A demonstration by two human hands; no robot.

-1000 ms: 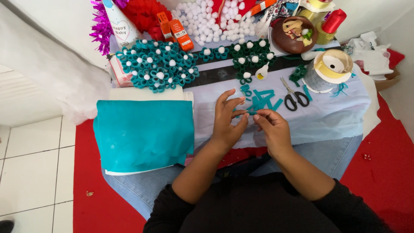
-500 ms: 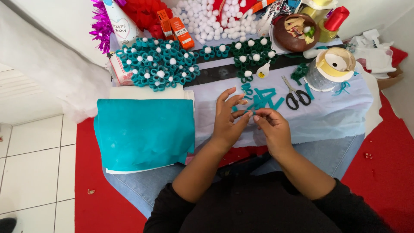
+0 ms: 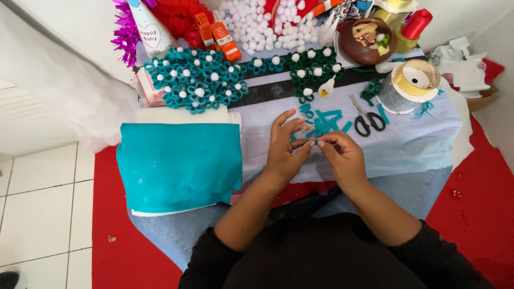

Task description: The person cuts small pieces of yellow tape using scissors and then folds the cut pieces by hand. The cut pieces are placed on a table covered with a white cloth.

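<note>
A white cloth-covered table carries scissors, teal strips and teal felt

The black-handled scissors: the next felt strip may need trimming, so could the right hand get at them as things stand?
Probably yes. The scissors lie in the open on the pale cloth, just beyond the right hand, nothing between. But that hand and the left hand together pinch a teal strip, which it would have to release.

You hold a narrow teal felt strip between the fingertips of your left hand and right hand. The strip is short, thin and flat, stretched roughly level just above the pale cloth on your lap. It sits just in front of a small heap of matching teal strips, close to them.
</note>
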